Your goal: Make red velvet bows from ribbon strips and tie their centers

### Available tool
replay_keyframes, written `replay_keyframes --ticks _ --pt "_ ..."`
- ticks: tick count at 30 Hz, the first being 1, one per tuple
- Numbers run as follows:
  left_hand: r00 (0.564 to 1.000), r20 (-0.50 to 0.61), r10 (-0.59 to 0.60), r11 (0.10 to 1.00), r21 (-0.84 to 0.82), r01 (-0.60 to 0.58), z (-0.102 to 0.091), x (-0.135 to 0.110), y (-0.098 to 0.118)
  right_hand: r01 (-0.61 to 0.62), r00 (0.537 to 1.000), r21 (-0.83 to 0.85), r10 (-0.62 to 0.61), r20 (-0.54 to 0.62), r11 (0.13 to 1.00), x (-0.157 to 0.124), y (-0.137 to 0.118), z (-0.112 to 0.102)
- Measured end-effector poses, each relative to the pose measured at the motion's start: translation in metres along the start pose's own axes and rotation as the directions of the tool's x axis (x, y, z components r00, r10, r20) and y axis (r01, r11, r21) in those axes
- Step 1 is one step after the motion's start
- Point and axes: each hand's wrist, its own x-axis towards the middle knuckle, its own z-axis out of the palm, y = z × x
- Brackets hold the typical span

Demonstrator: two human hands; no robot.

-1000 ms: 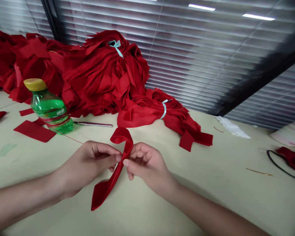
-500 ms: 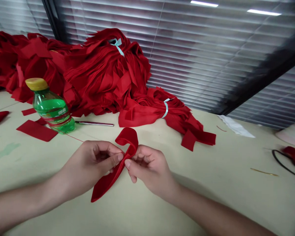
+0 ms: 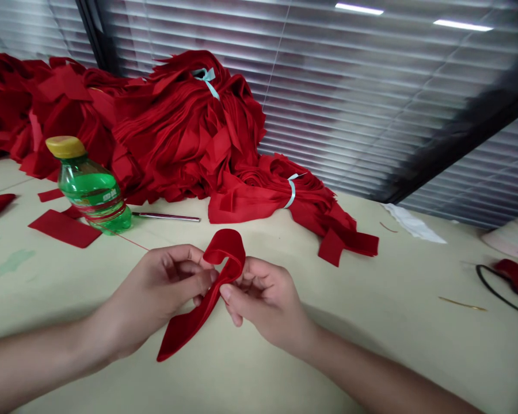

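A strip of red velvet ribbon (image 3: 189, 330) is bent into a loop at its upper end, and its long tail hangs down to the left. My right hand (image 3: 265, 302) pinches it just below the loop between thumb and fingers. From the other side my left hand (image 3: 172, 287) is closed on the ribbon near the same spot, its fingertips partly hidden behind the ribbon. A thin red thread (image 3: 132, 241) runs from the green bottle (image 3: 95, 192), where several turns are wound, to my left hand.
Heaped red ribbon bundles (image 3: 185, 126) lie along the window blinds, two tied with pale blue bands. A pen (image 3: 168, 217) and flat red ribbon pieces (image 3: 64, 228) lie near the bottle. To the right are a white paper scrap (image 3: 414, 222), a gold tie (image 3: 461, 303) and a black cord (image 3: 501, 290).
The ribbon's loop has shifted slightly down and towards me, and its tail has dropped a little. My left fingertips have moved partly behind the ribbon. My right hand keeps its pinch.
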Motion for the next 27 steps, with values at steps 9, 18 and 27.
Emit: replay_keyframes --ticks 9,18,27 --pt "0.998 0.038 0.042 0.992 0.118 -0.046 -0.0019 -0.0009 0.0036 0.027 0.998 -0.051 -0.030 -0.055 0.998 0.0001 0.0005 -0.0026" --pt "0.996 0.049 0.074 0.992 0.094 -0.079 -0.0008 0.0000 0.0058 0.027 0.998 -0.033 -0.028 -0.049 0.999 0.0005 0.0024 0.0002" --pt "0.995 0.093 0.024 0.992 0.120 -0.035 -0.0026 0.0002 0.0094 0.075 0.996 -0.114 -0.080 -0.039 0.991 -0.0015 0.0017 0.0004"
